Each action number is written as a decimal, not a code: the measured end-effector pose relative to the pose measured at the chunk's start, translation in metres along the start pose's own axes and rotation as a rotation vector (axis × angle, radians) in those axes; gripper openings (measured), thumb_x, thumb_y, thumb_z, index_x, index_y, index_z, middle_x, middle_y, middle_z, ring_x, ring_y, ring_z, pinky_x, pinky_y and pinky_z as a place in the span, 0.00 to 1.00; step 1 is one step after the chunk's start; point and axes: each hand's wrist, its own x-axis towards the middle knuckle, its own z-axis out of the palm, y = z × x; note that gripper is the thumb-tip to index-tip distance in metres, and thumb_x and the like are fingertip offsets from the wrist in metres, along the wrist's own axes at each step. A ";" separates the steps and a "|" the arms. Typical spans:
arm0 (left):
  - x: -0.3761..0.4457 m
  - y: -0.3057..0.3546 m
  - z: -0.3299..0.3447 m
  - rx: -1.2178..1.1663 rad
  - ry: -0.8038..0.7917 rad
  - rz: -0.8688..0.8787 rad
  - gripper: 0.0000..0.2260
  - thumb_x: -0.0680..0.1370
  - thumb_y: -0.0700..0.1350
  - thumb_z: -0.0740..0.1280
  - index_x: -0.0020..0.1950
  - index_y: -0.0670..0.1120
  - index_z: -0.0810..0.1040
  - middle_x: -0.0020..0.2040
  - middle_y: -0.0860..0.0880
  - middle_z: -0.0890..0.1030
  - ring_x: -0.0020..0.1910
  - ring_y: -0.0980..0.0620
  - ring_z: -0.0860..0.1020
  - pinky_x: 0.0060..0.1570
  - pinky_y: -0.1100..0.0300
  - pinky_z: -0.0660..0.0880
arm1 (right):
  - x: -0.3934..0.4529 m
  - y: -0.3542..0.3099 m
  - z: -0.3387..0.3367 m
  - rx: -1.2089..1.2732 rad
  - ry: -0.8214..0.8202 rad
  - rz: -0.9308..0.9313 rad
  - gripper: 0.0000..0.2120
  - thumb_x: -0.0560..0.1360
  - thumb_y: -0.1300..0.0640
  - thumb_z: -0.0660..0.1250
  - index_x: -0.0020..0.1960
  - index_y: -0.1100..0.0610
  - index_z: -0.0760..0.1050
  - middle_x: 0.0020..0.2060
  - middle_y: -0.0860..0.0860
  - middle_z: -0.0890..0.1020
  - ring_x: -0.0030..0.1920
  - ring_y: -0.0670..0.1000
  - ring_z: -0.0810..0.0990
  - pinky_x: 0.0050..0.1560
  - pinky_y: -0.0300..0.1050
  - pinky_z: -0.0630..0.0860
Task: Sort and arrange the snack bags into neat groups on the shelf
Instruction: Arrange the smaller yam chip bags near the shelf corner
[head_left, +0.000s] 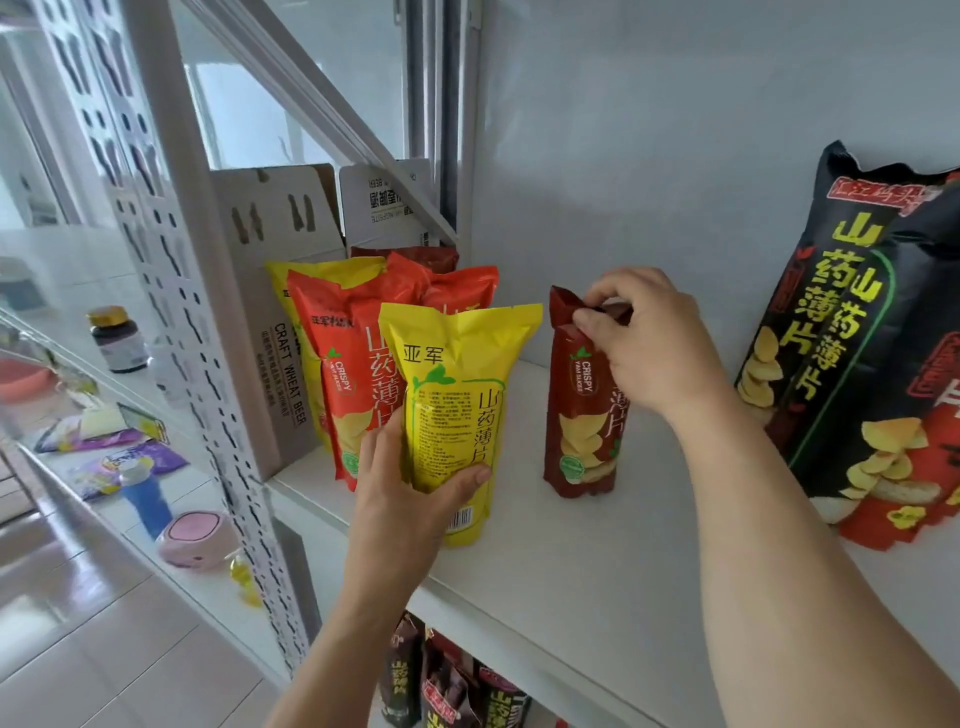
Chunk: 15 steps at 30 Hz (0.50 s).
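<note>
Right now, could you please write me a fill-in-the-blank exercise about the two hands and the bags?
The left hand grips the ____ bag.
The right hand pinches the top of the dark red bag, which stands ____.
The black bags lean against the ____.
Missing words: yellow; upright; wall

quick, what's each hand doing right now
Left hand: grips the lower part of the yellow snack bag.
Right hand: pinches the top edge of the dark red snack bag, which stands on the shelf.
</note>
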 end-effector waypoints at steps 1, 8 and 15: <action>-0.001 -0.001 -0.006 0.017 0.015 0.001 0.38 0.62 0.62 0.75 0.70 0.53 0.73 0.56 0.60 0.72 0.58 0.58 0.72 0.53 0.63 0.73 | 0.003 -0.008 0.005 0.055 -0.022 -0.012 0.04 0.77 0.49 0.68 0.47 0.43 0.73 0.59 0.48 0.76 0.60 0.57 0.75 0.56 0.45 0.70; 0.004 -0.004 -0.022 0.142 0.074 -0.018 0.38 0.66 0.60 0.77 0.72 0.52 0.70 0.55 0.58 0.70 0.53 0.64 0.70 0.49 0.64 0.72 | 0.009 -0.032 0.051 0.180 -0.070 -0.092 0.19 0.75 0.44 0.70 0.65 0.46 0.76 0.69 0.51 0.71 0.69 0.58 0.69 0.70 0.50 0.66; -0.008 -0.010 -0.024 0.125 0.051 -0.053 0.45 0.65 0.64 0.74 0.79 0.57 0.62 0.61 0.61 0.71 0.61 0.59 0.72 0.59 0.56 0.72 | -0.026 -0.016 0.067 0.602 0.069 0.203 0.50 0.69 0.41 0.75 0.80 0.49 0.47 0.77 0.48 0.59 0.72 0.41 0.63 0.67 0.36 0.62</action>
